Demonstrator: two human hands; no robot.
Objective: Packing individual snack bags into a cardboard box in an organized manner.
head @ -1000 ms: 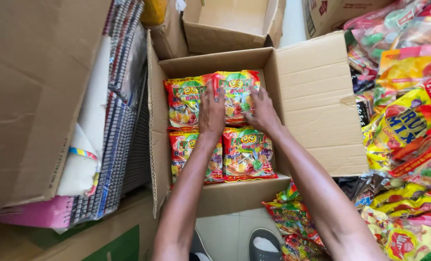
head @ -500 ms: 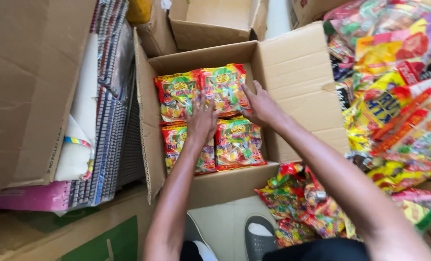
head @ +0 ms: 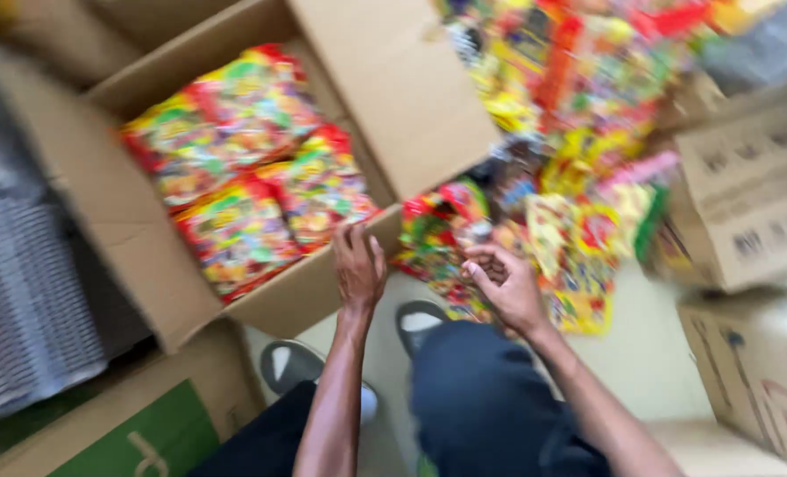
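The view is blurred. An open cardboard box [head: 137,256] sits on the floor, filled with colourful snack packets [head: 252,168] lying flat in a two-by-two layer — red edges, green and yellow print. The left hand [head: 359,269] hangs at the box's near corner, fingers loosely curled, holding nothing. The right hand [head: 505,284] is just beside it, palm up and fingers bent, close to a loose heap of more packets [head: 579,238] spread over the floor to the right. Below the hands are dark trousers [head: 491,406] and two grey shoes [head: 292,364]. More cardboard boxes [head: 751,212] stand at the right edge.
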